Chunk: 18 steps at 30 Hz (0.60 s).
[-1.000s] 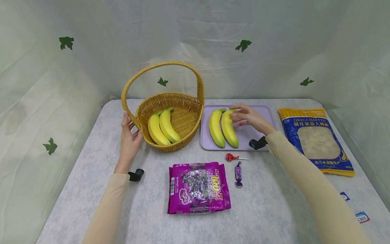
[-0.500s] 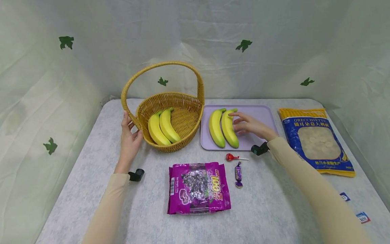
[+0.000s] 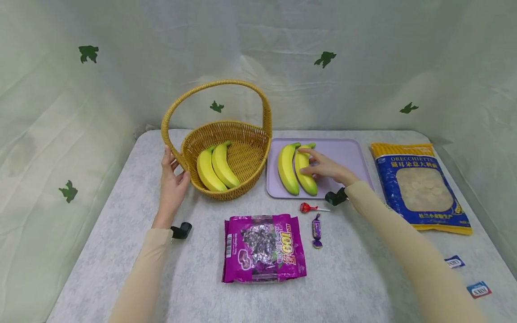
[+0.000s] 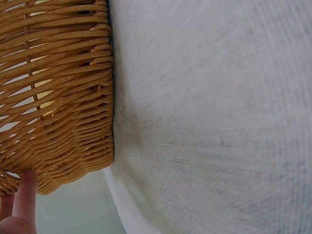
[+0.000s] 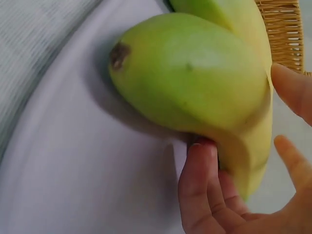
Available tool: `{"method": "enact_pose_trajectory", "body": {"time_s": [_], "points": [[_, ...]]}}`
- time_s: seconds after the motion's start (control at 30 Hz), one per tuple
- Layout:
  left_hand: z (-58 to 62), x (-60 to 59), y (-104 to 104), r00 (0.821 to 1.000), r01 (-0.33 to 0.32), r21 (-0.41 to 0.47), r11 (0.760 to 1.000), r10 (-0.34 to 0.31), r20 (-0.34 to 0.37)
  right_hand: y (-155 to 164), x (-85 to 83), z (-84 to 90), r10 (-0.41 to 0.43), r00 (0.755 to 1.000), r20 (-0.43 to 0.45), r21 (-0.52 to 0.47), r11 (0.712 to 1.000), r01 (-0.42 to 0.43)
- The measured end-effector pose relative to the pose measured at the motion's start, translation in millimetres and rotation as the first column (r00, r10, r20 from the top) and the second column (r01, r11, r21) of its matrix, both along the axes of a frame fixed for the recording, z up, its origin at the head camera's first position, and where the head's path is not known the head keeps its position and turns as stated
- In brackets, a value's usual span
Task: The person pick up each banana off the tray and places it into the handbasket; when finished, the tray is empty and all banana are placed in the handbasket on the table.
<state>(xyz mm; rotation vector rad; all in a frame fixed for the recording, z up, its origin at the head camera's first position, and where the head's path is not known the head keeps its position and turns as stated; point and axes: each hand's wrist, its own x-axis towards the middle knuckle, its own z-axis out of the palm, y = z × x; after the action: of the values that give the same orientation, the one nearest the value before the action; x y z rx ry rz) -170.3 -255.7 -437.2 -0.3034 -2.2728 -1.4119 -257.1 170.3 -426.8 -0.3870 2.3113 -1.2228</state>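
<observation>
A wicker basket point(image 3: 246, 157) with a tall handle holds two yellow bananas, a left banana point(image 3: 207, 170) and a right banana point(image 3: 224, 165). My left hand point(image 3: 173, 186) grips the basket's left side where the handle meets the rim; in the left wrist view a finger point(image 4: 27, 197) lies against the weave. On a lilac tray point(image 3: 343, 150) right of the basket lie two more bananas side by side. My right hand point(image 3: 328, 169) holds the nearer-to-it banana point(image 3: 308, 183), fingers along both its sides and one fingertip tucked by its underside. The other tray banana point(image 3: 286, 168) lies untouched.
In front of the tray lie a red lollipop point(image 3: 305, 207) and a purple wrapped candy point(image 3: 317, 231). A purple candy bag point(image 3: 264, 249) lies front centre. An orecchiette pasta bag point(image 3: 422, 186) is on the right, with small blue packets point(image 3: 479, 289) near the right edge.
My right hand has come left and closed its fingers around the right-hand tray banana. My left hand keeps its place on the basket.
</observation>
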Motion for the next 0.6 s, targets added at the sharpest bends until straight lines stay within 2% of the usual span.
{"method": "enact_pose_trajectory", "body": {"time_s": [0.2, 0.37, 0.6], "points": [[-1.7, -0.8, 0, 1.000, -0.004, -0.011, 1.000, 0.004, -0.018, -6, 1.2, -1.2, -0.039, 0.999, -0.027, 0.041, 0.998, 0.040], [-1.8, -0.8, 0, 1.000, -0.005, -0.006, 1.000, 0.005, -0.008, -6, 3.1, 1.0, -0.070, 0.996, -0.060, 0.039, 0.997, 0.072], [-1.4, -0.5, 0, 1.000, -0.008, -0.002, 1.000, 0.008, -0.004, -2, 7.8, 10.1, -0.128, 0.992, 0.012, -0.033, 0.991, 0.129]]}}
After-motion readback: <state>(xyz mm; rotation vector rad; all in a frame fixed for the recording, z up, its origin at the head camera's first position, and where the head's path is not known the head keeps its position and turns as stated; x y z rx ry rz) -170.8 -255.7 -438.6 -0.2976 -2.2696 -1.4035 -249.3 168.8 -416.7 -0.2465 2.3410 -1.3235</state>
